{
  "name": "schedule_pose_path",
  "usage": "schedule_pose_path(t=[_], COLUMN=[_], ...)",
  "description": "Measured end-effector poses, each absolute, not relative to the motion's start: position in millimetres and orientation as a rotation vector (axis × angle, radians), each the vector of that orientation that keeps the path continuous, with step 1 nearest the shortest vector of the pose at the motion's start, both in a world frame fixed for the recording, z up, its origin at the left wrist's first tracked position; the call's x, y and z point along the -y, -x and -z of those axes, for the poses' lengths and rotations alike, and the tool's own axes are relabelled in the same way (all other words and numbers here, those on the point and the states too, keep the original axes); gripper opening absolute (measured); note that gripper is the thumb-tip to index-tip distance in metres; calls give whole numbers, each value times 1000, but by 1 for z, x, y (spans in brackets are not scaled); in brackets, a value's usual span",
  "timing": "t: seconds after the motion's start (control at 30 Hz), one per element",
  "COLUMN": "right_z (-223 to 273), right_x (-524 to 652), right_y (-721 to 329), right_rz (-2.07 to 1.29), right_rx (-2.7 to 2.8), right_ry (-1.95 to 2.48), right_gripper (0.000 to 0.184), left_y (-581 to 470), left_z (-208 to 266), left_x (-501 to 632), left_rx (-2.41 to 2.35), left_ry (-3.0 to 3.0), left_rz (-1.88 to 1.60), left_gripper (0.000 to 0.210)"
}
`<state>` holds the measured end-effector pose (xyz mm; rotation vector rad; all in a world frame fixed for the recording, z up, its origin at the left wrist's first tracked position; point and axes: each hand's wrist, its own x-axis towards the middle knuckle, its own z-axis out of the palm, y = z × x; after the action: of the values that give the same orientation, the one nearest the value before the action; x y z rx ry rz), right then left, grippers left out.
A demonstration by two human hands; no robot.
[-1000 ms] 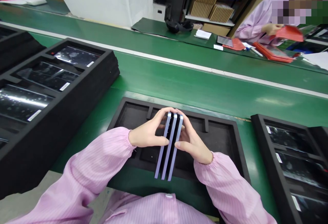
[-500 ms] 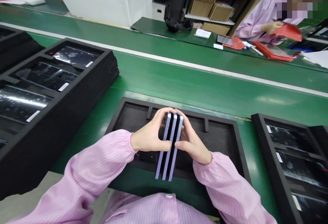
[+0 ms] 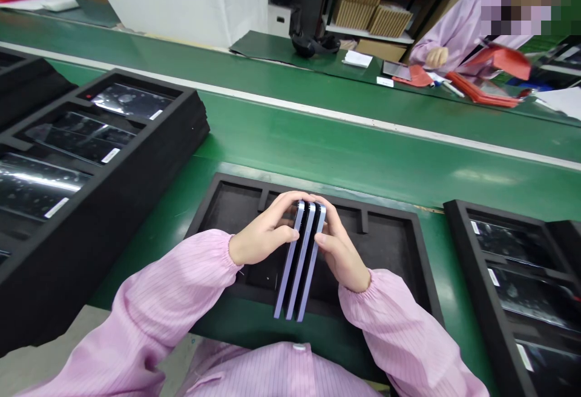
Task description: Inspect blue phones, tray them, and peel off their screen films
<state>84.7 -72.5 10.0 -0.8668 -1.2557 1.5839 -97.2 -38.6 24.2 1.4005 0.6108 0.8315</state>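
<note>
Three smartphones (image 3: pixel 299 264) with pale purple edges stand on their long sides, parallel, with narrow dark gaps between them. My left hand (image 3: pixel 263 233) grips the left side of the group, thumb near the top edge of the left phone. My right hand (image 3: pixel 342 249) closes on the other side, its thumb against the right phone. The fingers of both hands meet around the far ends of the phones. Beneath them lies a black foam tray (image 3: pixel 385 252) with shallow dividers. The phones' near ends reach past the tray's front rim.
On the left rises a stack of black foam trays (image 3: pixel 149 143) holding wrapped phones. Another loaded foam tray (image 3: pixel 463 258) lies on the right. Across the green bench (image 3: pixel 327 124), a co-worker in a pink sleeve (image 3: pixel 447 28) sits by red pouches (image 3: pixel 481 88).
Both my thumbs have shifted upward along the phones, toward their far ends. The phones stay almost where they were. The co-worker's hand has moved left, away from the red pouch.
</note>
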Motion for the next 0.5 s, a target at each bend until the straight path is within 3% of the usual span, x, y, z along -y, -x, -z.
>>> schedule_pose_path(t=[0.5], right_z=[-13], right_x=[72], right_y=[-83], right_rz=[-1581], right_rx=[1313], right_ry=[804], right_gripper=[58], left_y=[94], left_z=[-24], left_x=[45], left_rx=[-772], left_ry=[-1456], left_rz=[-926], left_gripper=[42])
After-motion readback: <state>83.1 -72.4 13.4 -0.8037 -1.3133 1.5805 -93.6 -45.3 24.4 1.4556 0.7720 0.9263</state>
